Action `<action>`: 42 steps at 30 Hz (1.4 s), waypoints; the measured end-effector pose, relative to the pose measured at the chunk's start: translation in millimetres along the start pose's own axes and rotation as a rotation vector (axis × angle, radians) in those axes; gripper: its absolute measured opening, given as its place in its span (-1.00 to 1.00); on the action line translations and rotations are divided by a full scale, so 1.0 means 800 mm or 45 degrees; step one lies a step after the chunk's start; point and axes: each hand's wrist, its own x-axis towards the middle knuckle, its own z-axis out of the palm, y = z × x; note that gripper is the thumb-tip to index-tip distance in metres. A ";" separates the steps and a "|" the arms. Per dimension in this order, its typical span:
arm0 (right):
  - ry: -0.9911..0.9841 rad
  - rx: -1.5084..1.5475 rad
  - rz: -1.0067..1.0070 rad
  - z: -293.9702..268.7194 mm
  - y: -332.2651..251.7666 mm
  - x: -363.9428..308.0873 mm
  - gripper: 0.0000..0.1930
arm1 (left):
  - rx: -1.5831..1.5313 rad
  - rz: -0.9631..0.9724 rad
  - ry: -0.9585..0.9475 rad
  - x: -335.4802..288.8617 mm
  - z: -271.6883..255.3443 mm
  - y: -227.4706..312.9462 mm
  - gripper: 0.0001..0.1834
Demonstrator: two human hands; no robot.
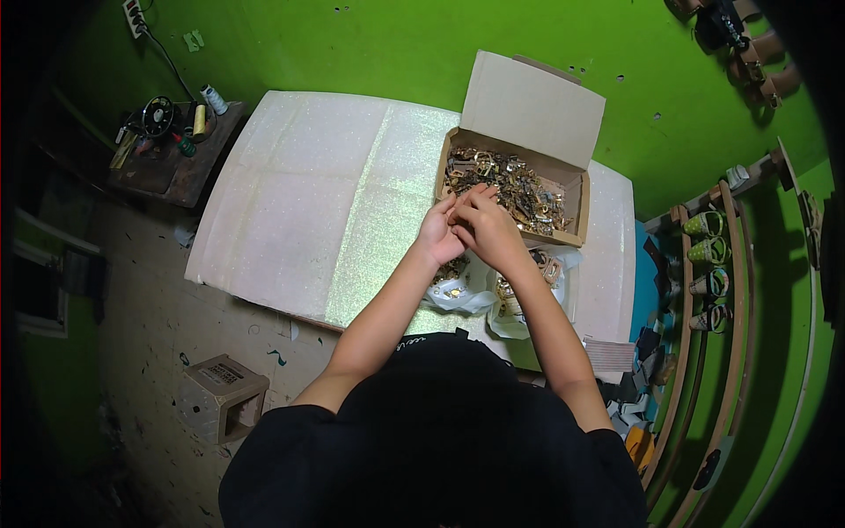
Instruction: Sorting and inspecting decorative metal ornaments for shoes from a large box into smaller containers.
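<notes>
My left hand (pixel 437 234) is turned palm up at the near edge of an open cardboard box (pixel 583 207), its fingers reaching out partly beneath the other hand. Over that palm, my right hand (pixel 489 229) has its fingers bent down and pressed together. Whatever lies between the two hands is too small or hidden to make out. A heap of small metal buckles or fittings (pixel 519 180), gold and dark, fills much of the box. Below my hands sit a white plastic bag (pixel 465 302) with metal pieces and a second white bag (pixel 510 324) holding more of them.
The box and bags rest on a table with a shiny whitish cover (pixel 290 194). At left stands a small dark table (pixel 167 176) with thread spools. A wooden stool (pixel 224 396) is on the floor. Wooden racks (pixel 738 326) with shoes (pixel 707 251) line the right wall.
</notes>
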 end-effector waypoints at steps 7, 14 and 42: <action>-0.040 -0.176 -0.092 0.003 0.002 0.001 -0.83 | -0.029 -0.005 0.015 -0.002 0.001 0.000 -0.50; -0.082 -0.236 -0.078 0.004 0.002 0.001 -0.81 | -0.048 -0.010 0.009 -0.002 0.001 0.000 -0.50; 0.063 0.823 0.427 0.013 0.037 -0.021 -0.86 | -0.301 -0.008 0.067 -0.001 -0.011 0.015 -0.51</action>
